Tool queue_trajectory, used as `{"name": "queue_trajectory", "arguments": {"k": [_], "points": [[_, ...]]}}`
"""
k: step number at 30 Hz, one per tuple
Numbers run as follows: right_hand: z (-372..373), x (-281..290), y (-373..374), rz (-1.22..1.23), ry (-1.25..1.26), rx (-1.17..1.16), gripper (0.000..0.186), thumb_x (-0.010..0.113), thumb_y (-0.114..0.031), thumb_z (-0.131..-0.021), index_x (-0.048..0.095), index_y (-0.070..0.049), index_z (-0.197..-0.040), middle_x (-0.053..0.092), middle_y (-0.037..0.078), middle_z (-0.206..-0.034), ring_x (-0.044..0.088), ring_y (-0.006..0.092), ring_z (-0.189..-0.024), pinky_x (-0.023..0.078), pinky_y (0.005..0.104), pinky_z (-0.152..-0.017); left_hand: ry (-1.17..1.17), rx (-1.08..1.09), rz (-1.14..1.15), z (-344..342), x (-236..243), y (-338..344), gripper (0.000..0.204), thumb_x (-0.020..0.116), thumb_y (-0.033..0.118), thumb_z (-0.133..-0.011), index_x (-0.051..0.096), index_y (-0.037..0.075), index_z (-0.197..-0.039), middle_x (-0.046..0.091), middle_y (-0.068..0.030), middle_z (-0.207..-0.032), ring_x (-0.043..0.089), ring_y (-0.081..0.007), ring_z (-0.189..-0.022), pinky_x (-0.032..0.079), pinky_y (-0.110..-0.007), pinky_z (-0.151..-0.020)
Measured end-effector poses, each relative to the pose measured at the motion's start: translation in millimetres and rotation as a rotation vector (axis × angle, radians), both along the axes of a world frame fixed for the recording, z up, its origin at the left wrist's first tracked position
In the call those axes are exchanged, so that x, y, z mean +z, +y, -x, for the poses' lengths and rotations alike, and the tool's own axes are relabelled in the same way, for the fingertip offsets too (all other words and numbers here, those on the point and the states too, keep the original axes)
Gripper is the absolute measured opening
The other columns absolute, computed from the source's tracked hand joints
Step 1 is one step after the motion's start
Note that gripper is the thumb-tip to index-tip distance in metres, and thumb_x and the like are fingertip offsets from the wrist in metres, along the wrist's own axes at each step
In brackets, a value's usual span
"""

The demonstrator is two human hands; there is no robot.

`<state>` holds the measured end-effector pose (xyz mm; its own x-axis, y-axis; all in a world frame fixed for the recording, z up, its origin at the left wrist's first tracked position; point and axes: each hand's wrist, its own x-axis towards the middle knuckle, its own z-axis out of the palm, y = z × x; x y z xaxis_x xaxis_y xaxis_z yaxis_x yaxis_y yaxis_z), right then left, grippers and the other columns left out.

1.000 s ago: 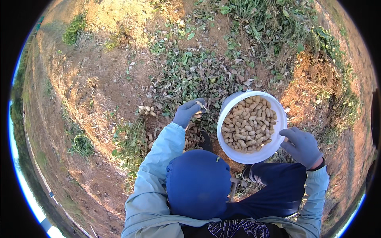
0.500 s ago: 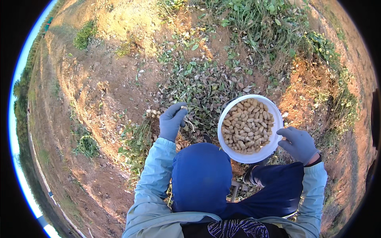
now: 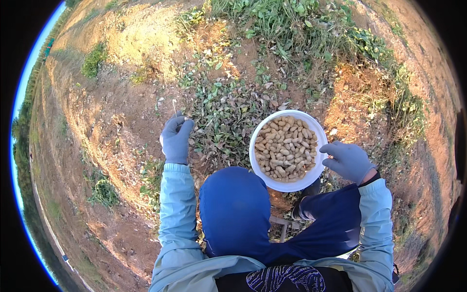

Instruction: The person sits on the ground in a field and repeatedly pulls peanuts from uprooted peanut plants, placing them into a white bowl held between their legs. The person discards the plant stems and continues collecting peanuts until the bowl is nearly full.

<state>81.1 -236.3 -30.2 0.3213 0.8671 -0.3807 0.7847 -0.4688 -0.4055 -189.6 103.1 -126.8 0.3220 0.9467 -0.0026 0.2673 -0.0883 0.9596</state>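
Brown ground (image 3: 97, 131) is filling the frame; fallen leaves (image 3: 226, 109) are covering its centre, cut greenery (image 3: 292, 36) is lying at the upper right, and a white bucket (image 3: 278, 185) is standing right of centre

tan unshelled peanuts (image 3: 286, 146) lie heaped in a white bucket (image 3: 292, 186).

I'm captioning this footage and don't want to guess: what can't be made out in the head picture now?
In the head view:
White bucket: the upper peanuts hide its bottom.
Left hand: its curled fingers hide what lies between them.
Right hand: seen from above, contact with the bucket is unclear.
Grey frame: the legs hide most of it.
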Motion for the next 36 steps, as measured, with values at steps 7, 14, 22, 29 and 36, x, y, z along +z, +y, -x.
{"name": "queue_trajectory", "arguments": {"k": [7,14,22,29,36], "points": [[0,4,-4,0.05,-0.006,-0.024,0.031,0.06,-0.033,-0.083,0.061,-0.016,-0.109,0.063,0.011,-0.096,0.062,0.0313,-0.086,0.049,0.0422,-0.076,-0.32,-0.25,-0.475,-60,118,49,0.01,0.065,-0.001,-0.079,0.067,0.001,-0.089,0.062,-0.0094,-0.11,0.058,-0.0205,-0.107,0.049,-0.031,-0.085],[6,2,12,-0.077,-0.014,0.037,0.03,0.06,-0.032,-0.083,0.061,-0.016,-0.108,0.063,0.011,-0.095,0.063,0.0313,-0.083,0.05,0.0427,-0.075,0.243,-0.482,0.049,-57,3,58,0.024,0.073,0.017,-0.075,0.067,0.002,-0.092,0.063,-0.0012,-0.105,0.062,-0.0153,-0.095,0.047,-0.029,-0.083],[18,2,42,-0.361,-0.045,-0.043,0.025,0.062,-0.028,-0.083,0.06,-0.017,-0.106,0.061,0.009,-0.098,0.063,0.03,-0.077,0.051,0.0422,-0.066,-0.035,-0.454,0.275,-51,72,23,0.015,0.068,0.01,-0.079,0.067,0.002,-0.092,0.065,-0.0026,-0.082,0.058,-0.0088,-0.072,0.047,-0.022,-0.065],[32,2,56,-0.027,-0.012,0.132,0.027,0.056,-0.033,-0.086,0.061,-0.015,-0.105,0.063,0.01,-0.099,0.063,0.0307,-0.088,0.05,0.0421,-0.076,-0.048,-0.785,0.159,-89,101,-40,0.033,0.069,0.013,-0.079,0.061,0.0,-0.108,0.065,-0.0068,-0.093,0.062,-0.0135,-0.082,0.051,-0.027,-0.074],[23,-8,35,-0.016,-0.006,0.106,0.031,0.058,-0.035,-0.083,0.061,-0.016,-0.107,0.064,0.011,-0.093,0.063,0.0303,-0.086,0.05,0.0432,-0.075,0.354,-0.733,0.211,-46,43,-17,0.086,0.071,0.053,-0.071,0.042,0.003,-0.136,0.054,-0.0202,-0.127,0.056,-0.0293,-0.113,0.044,-0.037,-0.095]]}}
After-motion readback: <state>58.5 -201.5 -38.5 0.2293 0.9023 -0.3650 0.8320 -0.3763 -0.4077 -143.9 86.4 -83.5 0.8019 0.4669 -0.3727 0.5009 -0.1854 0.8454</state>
